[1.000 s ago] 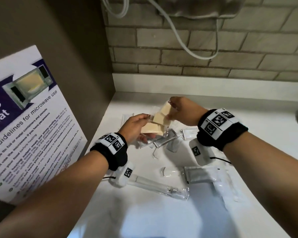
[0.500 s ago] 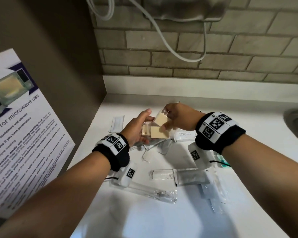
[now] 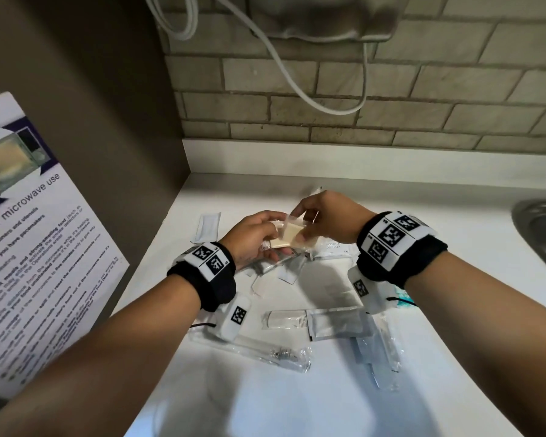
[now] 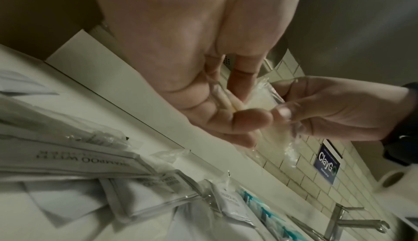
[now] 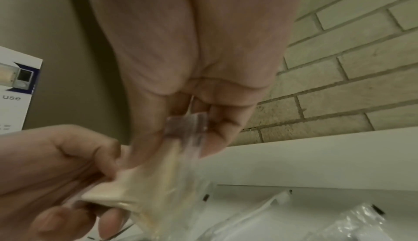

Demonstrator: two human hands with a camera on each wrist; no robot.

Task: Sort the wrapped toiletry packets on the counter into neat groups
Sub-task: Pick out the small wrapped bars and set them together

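Both hands meet above the white counter [image 3: 454, 247] over a small stack of cream soap packets [image 3: 289, 236] in clear wrap. My left hand [image 3: 256, 234] grips the stack from the left, fingers curled round it [image 4: 237, 119]. My right hand [image 3: 316, 216] pinches the clear wrap of the top soap packet [image 5: 181, 137] from the right. Under the hands lie grey and white sachets [image 3: 334, 247], one lettered shampoo sachet [image 4: 86, 161] among them. Nearer me lie a clear wrapped tube [image 3: 284, 320], a grey sachet [image 3: 338, 323] and a long clear-wrapped item [image 3: 275, 351].
A white sachet [image 3: 207, 227] lies alone at the counter's far left. A brown panel with a microwave notice [image 3: 38, 247] walls the left side. A steel sink [image 3: 542, 231] sits at the right, a tiled wall with a hanging white cable [image 3: 297, 83] behind.
Both hands have sunk closer to the counter with the soap packets. The right hand has brought its packet down against the ones in the left hand.
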